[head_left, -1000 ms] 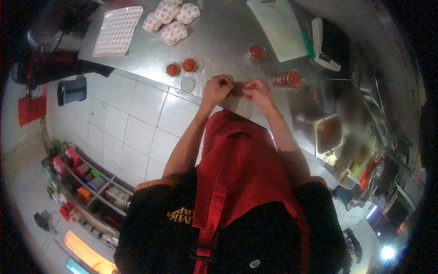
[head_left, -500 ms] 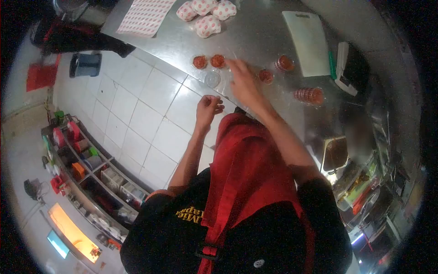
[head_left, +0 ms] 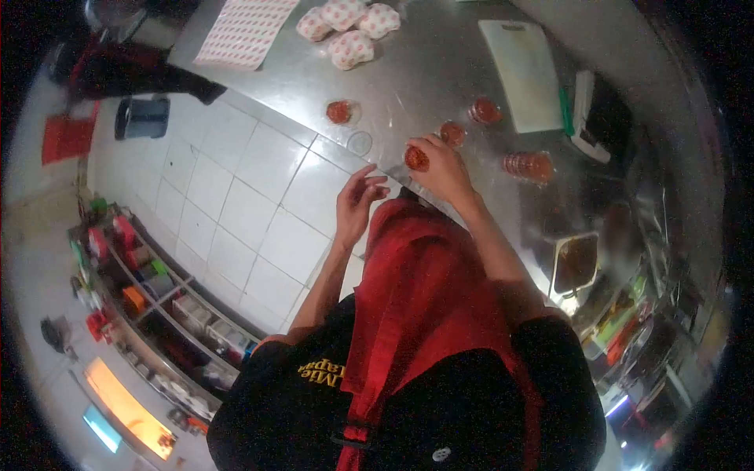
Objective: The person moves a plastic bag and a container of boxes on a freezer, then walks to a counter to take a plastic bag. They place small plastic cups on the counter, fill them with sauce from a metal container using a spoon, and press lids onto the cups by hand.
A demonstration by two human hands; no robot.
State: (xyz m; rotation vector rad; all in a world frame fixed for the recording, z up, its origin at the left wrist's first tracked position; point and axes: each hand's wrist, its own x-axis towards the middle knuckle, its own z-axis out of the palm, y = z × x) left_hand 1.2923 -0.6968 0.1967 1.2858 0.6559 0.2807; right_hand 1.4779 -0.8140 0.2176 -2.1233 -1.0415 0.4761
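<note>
My right hand (head_left: 448, 173) grips a small clear cup of red sauce (head_left: 417, 159) just above the near edge of the steel table (head_left: 408, 74). To its left, my left hand (head_left: 361, 202) is raised beside the edge, its fingers apart and nothing visible in them. A clear round lid (head_left: 359, 143) lies near the edge between the hands and another sauce cup (head_left: 339, 112). Just beyond my right hand stands a sauce cup (head_left: 452, 133), with one more cup (head_left: 485, 110) behind it. A stack of sauce cups (head_left: 528, 166) lies on its side farther right.
Several wrapped bundles in dotted paper (head_left: 351, 49) and a dotted sheet (head_left: 247, 31) lie at the back left of the table. On the right are a white cutting board (head_left: 521, 74) and a dark container (head_left: 576, 265). Shelving with boxes (head_left: 169, 298) stands across the tiled floor.
My right hand has taken one of the two left-hand sauce cups and drawn it back toward me, to the right. The fingers of my left hand have spread a little.
</note>
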